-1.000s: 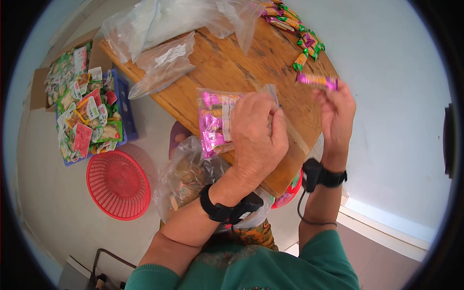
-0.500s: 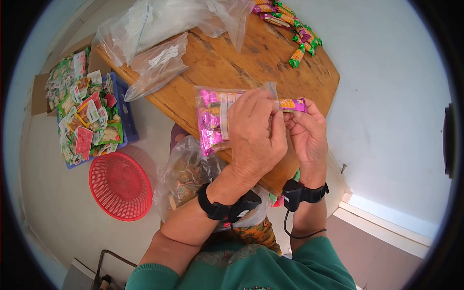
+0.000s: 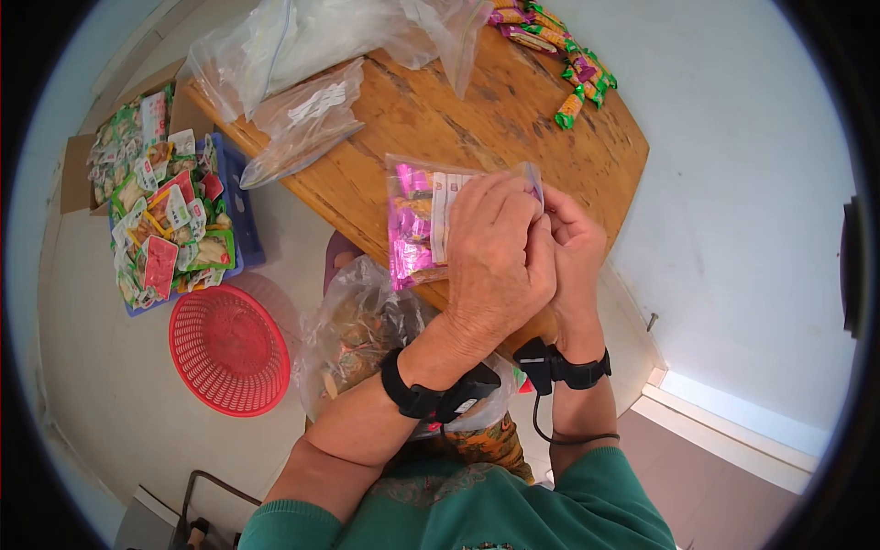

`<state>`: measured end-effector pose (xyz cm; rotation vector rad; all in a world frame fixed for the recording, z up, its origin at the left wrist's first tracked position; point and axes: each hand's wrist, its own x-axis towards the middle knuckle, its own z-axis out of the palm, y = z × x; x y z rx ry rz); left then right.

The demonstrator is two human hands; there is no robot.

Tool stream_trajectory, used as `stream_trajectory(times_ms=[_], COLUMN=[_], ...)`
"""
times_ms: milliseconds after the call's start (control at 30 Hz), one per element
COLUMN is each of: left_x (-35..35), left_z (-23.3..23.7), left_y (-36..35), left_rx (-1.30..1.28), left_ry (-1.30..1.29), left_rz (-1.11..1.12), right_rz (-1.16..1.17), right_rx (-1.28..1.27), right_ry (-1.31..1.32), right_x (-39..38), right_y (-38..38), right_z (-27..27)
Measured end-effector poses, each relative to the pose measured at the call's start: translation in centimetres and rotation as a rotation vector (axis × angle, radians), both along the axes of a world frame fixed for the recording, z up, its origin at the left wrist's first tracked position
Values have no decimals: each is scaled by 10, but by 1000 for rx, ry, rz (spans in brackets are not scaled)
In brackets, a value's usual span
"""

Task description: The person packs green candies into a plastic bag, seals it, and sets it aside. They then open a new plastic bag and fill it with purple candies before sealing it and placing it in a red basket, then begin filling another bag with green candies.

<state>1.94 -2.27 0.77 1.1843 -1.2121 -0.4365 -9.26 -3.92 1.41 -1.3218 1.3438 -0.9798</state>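
A clear zip bag with several purple-wrapped snack packets in it is held over the table's near edge. My left hand grips the bag by its right part, its back towards me. At the bag's open right end, the curled fingers of my right hand press close against the left thumb. The single snack packet that the right hand held is now hidden behind the hands and the bag's edge.
More snack packets lie at the wooden table's far right. Clear plastic bags cover its far left. A blue crate of food packs and a red basket stand on the floor. A plastic bag sits by my lap.
My right hand has moved left to the bag's mouth, and the snack packet it held has gone out of sight there. The bag and left hand have shifted slightly right.
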Motion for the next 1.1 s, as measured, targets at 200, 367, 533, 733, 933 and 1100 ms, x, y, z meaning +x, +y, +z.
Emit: stream_trajectory(times_ms=[200, 367, 533, 733, 933, 1100], left_x=[-1, 0, 0, -1, -1, 0], left_z=[-1, 0, 0, -1, -1, 0], left_y=[0, 0, -1, 0, 0, 0], left_rx=[10, 13, 0, 11, 13, 23], left_ry=[1, 0, -9, -3, -7, 34], left_rz=[6, 0, 12, -3, 9, 4], right_rz=[-121, -95, -81, 93, 69, 102], right_rx=[-142, -50, -98, -254, -272, -257], right_ry=[-206, -144, -1, 140, 121, 179], right_x=[2, 8, 9, 3, 14, 8], right_y=[2, 6, 6, 6, 9, 9], right_z=[-5, -2, -4, -6, 3, -3])
